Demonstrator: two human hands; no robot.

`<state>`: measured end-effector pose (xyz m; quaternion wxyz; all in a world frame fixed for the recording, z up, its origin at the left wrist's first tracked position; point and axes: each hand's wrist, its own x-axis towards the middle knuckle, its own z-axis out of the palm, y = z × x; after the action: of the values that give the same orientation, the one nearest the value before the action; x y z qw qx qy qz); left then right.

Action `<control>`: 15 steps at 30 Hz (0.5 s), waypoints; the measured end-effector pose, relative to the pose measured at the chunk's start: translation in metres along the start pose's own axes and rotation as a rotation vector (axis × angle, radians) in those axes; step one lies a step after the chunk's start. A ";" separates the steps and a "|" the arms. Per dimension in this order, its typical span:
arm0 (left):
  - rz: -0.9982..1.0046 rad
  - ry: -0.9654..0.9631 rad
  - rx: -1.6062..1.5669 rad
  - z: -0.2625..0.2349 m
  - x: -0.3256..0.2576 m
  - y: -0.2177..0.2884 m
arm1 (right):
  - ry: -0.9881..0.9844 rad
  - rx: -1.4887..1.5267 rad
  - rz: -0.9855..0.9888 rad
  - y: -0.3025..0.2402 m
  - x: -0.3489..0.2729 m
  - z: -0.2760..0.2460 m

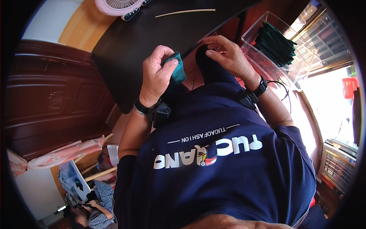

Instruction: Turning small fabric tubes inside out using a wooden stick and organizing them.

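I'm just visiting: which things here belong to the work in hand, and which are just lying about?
Seem part of the work:
- green cloth piece, held in the left hand
- dark green pieces in the clear bin, judging by their similar colour

Seem just lying about:
- thin pale stick on the black table
- pink fan

1 stick (185, 12), 1 fan (119, 5) on black table (126, 53)

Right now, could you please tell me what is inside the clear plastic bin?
The clear plastic bin holds a stack of dark green pieces, apparently cloth. Their upper edges show; whatever lies beneath them, including the bin's floor there, is covered.
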<state>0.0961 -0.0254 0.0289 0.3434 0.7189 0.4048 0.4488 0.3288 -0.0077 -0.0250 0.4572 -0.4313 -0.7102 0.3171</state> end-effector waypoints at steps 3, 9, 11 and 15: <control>0.017 -0.104 0.089 0.012 0.011 0.002 | -0.124 0.135 -0.112 -0.030 0.009 0.000; 0.000 -0.236 -0.005 0.031 0.036 -0.008 | -0.075 0.147 -0.026 -0.027 0.017 -0.009; -0.036 -0.228 -0.345 0.047 0.042 -0.015 | -0.053 0.344 0.014 -0.023 0.017 -0.015; -0.406 -0.265 -0.765 0.084 0.064 -0.024 | 0.107 0.152 -0.156 -0.005 0.025 -0.040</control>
<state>0.1839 0.0315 0.0016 0.7142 0.4978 0.2951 0.3938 0.3587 0.0153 0.0035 0.5490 -0.3550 -0.6901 0.3102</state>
